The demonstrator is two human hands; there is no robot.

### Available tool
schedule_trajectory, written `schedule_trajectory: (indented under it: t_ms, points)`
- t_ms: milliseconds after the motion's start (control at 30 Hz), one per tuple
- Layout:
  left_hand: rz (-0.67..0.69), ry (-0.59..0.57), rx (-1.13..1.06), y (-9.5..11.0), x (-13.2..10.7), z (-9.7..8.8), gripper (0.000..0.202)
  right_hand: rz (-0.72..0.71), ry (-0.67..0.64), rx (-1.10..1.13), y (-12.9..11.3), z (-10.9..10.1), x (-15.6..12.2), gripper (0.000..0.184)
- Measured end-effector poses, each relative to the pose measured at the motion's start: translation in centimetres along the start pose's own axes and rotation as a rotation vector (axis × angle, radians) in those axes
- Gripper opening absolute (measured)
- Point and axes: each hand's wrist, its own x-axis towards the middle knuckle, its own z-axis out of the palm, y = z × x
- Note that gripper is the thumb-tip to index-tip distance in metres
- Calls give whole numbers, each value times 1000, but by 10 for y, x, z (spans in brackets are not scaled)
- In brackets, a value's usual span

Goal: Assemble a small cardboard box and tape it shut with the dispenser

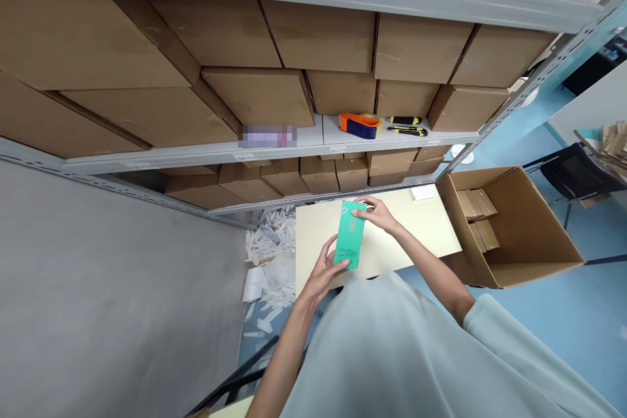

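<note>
I hold a small green carton (349, 235) above a pale yellow table (426, 228). My left hand (327, 272) grips its near end from below, fingers wrapped round it. My right hand (378, 214) is closed on its far end, fingertips at the top flap. The carton is tilted, its long side pointing away from me.
A metal rack (313, 137) full of brown cardboard boxes stands ahead. On its shelf lie an orange tape dispenser (360, 124) and two yellow-black cutters (406, 126). An open cardboard box (514, 225) with small cartons sits at the right. White packets (272, 255) litter the floor at the left.
</note>
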Motion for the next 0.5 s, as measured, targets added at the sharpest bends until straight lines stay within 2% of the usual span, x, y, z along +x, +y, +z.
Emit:
schedule_trajectory:
  t_ms: [67,133,267,367,433,500]
  points:
    - [9,46,52,1,2,4,114,32,27,-32,1,-2,0,63]
    - [5,40,41,-1,3,4,109,80,-23,-38,-3,-8,-1,65]
    - [-23,-66,-98,-12,1,-9,97,79,-195,51,-16,-25,-4,66]
    - [-102,-156,-209,-21,1,-25,92,69,-282,143,-23,-30,-9,71]
    - [-157,-198,-246,-22,2,-33,90,62,-295,178,-23,-27,-12,69]
    - [-183,-242,-239,-17,2,-36,91,33,-249,176,-21,-21,-13,63]
